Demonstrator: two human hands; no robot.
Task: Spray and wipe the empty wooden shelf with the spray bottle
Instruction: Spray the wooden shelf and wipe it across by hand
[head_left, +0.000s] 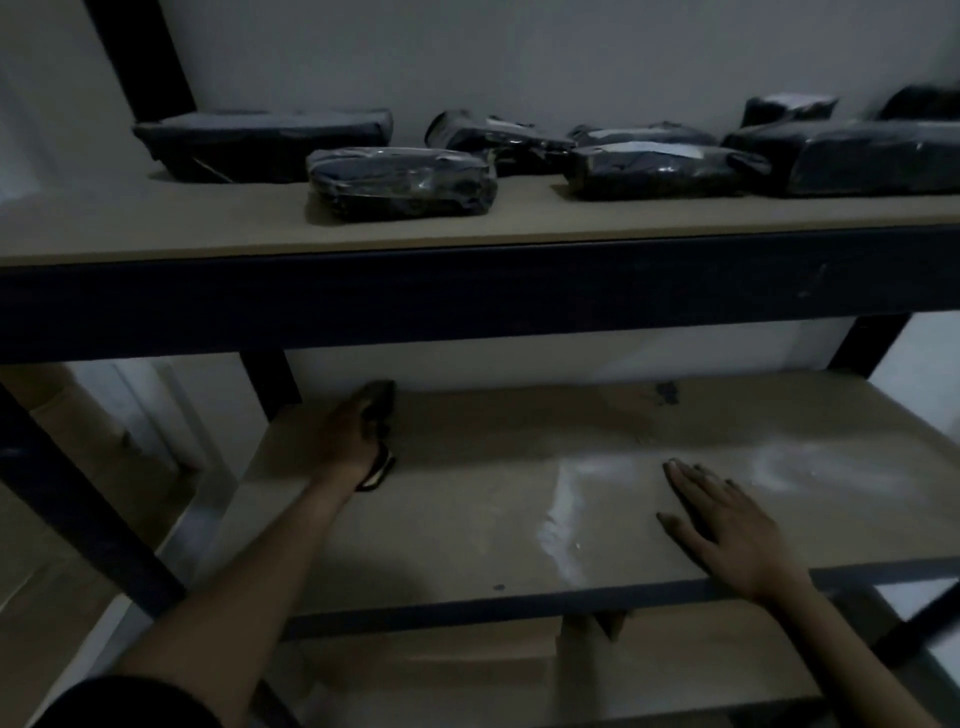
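Note:
The empty wooden shelf (467, 525) is the middle board of a dark metal rack, with pale wet streaks across its centre and right. My left hand (345, 441) reaches to the shelf's back left and is closed around a dark spray bottle (379, 415), whose nozzle end pokes out above my fingers. My right hand (722, 530) lies flat, palm down, fingers spread, on the front right of the board, just right of a wet streak. I cannot make out any cloth under it.
The upper shelf (156, 228) carries several dark plastic-wrapped parcels (400, 184). Its dark front rail (467, 291) hangs low over the working space. Rack posts stand at back left (270, 384) and front left (78, 514). A lower board (519, 675) sits underneath.

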